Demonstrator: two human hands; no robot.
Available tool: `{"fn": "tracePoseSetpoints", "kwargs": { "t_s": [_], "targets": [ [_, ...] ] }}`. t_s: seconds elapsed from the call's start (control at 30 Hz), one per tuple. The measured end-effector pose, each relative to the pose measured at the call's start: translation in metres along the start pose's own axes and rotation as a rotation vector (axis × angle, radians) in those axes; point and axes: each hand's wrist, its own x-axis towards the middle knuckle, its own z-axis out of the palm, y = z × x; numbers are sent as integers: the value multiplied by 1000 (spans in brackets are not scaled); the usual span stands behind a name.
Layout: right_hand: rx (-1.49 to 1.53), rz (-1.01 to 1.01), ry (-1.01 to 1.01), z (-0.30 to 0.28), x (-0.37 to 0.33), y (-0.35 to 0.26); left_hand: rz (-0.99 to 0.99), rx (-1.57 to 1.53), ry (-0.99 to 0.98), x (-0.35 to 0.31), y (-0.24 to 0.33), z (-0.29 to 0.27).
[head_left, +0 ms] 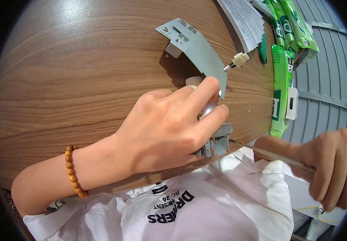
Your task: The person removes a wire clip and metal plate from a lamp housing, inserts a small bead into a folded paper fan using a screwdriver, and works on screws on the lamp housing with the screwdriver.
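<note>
My left hand (173, 116), with a wooden bead bracelet on its wrist, closes over a grey metal bracket assembly (221, 145) near the table's front edge. A shiny round part shows between its fingers; the palm hides much else. Just beyond the fingers stands a bent grey sheet-metal plate (205, 50) with slots at its far end. Whether plate and bracket are one piece, I cannot tell. By the plate's right edge is a cream plug connector (241, 59). At the right, my right hand (329, 162) is wrapped round a screwdriver (276, 153), whose thin shaft reaches the bracket's right side.
The wood-grain table (69, 80) stretches to the left and far side. A stack of printed sheets (243, 24) lies at the far right, beside a dark green tool or handle (262, 50). Several bright green packages (282, 72) line the right edge, next to grey panelling (326, 68).
</note>
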Motion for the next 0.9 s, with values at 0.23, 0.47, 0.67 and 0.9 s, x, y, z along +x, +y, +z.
{"fn": "tracePoseSetpoints", "kwargs": {
  "t_s": [0.23,0.47,0.67,0.9],
  "targets": [
    [195,278,74,-46,-9,6,118,82,22,2,6,-6],
    [133,97,-90,-38,-3,-66,-57,78,-13,8,-10,-13],
    [-137,-66,33,-29,-9,-41,-54,80,-3,8,-6,-13],
    [-243,-200,116,-16,-15,-33,-11,82,2,9,-5,-16]
  ]
}}
